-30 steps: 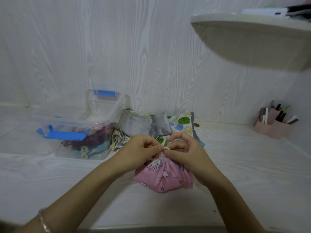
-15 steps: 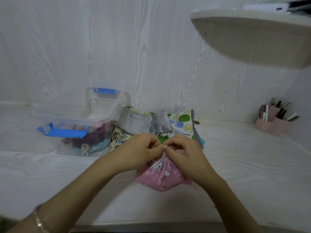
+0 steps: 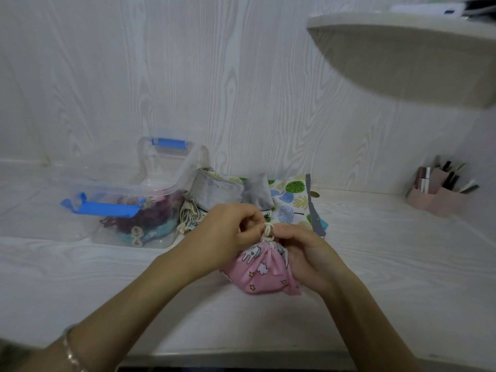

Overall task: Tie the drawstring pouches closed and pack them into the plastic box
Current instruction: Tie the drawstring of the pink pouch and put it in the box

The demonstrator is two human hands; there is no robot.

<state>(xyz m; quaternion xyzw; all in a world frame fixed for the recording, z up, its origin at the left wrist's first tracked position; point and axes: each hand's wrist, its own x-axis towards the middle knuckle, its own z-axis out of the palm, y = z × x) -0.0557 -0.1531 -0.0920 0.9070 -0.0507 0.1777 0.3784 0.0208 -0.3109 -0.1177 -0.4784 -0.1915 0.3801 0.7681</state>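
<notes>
A pink star-print drawstring pouch sits on the white desk in front of me, its mouth gathered shut. My left hand pinches the cream drawstring just above the gathered mouth. My right hand curls round the pouch's neck and right side. Behind lie several loose pouches: a grey one, a smaller grey one and a leaf-print one. The clear plastic box with blue latches stands at the left with several pouches inside; its lid leans against it.
A pink pen holder with pens stands at the far right by the wall. A rounded white shelf juts out overhead at the upper right. The desk's front edge runs just below my forearms.
My hands have drawn slightly apart. The cord now stands up between them as a knot or loop, and my right hand has dropped lower onto the pouch's neck.
</notes>
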